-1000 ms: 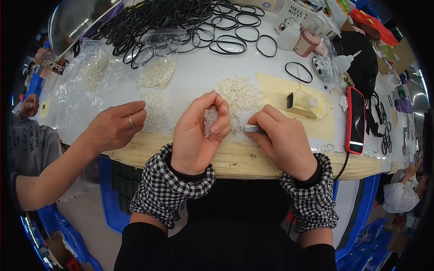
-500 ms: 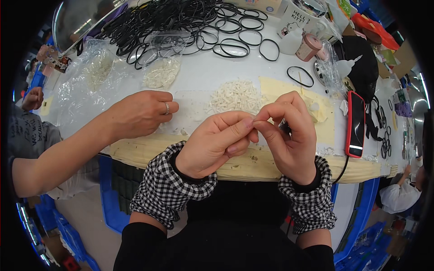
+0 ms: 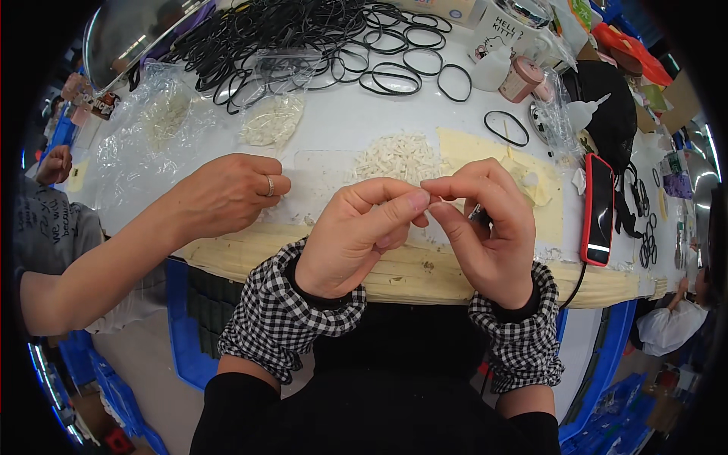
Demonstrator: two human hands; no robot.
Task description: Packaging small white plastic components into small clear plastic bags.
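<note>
Above the table's front edge, my left hand is closed in a pinch, thumb against the bent index finger. My right hand meets it there, its thumb and index fingertips pressed close to the left ones. Whatever lies between the fingertips is too small or hidden to make out. A small dark, shiny object shows partly within the curl of my right hand. Just beyond my fingers lies a heap of small white pieces, next to a yellow sheet.
A co-worker's hand rests at the table to my left. Clear bags of white pieces and a tangle of black bands lie beyond. Loose black bands are nearer. A red-cased phone with a cable lies right.
My fingertips have shifted slightly, with the right index finger straighter and the thumb a little lower. The co-worker's hand has moved slightly left.
</note>
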